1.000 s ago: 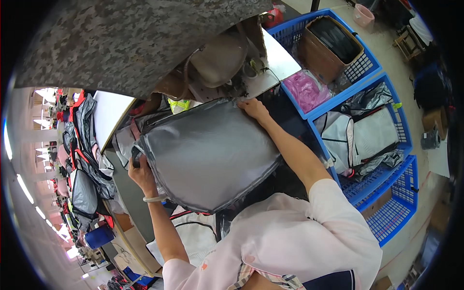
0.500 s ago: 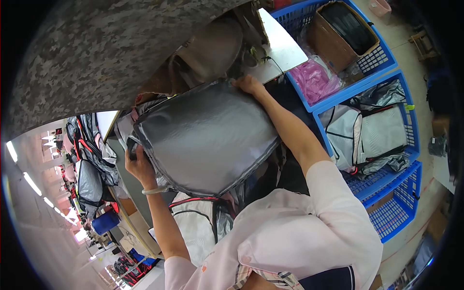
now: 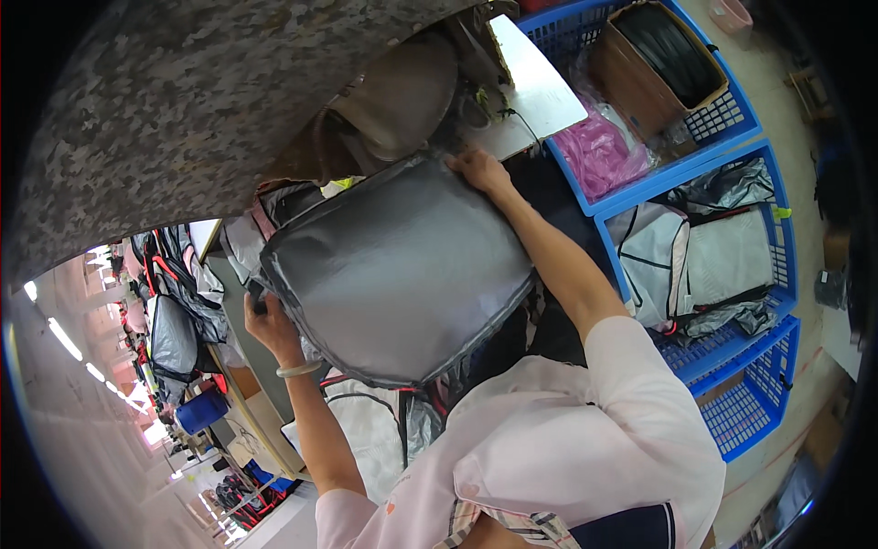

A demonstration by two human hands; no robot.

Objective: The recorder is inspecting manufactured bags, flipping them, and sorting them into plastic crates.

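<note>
A large silver-grey bag piece point(image 3: 402, 265) with dark bound edges lies spread in front of me, its lining-like sheet smooth and slightly shiny. My right hand point(image 3: 482, 172) pinches its far edge near the top corner. At the piece's left side, my left hand point(image 3: 271, 328) is closed around a small black thing point(image 3: 258, 296), whose kind I cannot make out; the fingers sit against the bag's edge. Beneath the near edge, a white and silver bag part point(image 3: 361, 430) with red and black trim shows partly.
A camouflage-patterned surface point(image 3: 183, 119) fills the upper left. Blue crates stand at the right: one with a cardboard box point(image 3: 631, 73) and pink plastic bag point(image 3: 599, 151), another holding silver bag parts point(image 3: 727, 256). A white tabletop point(image 3: 540, 87) lies beyond my right hand. More bags point(image 3: 174, 334) hang left.
The bag piece has shifted slightly right and turned a little, with both hands moving along. A yellow-green patch now shows behind its far edge.
</note>
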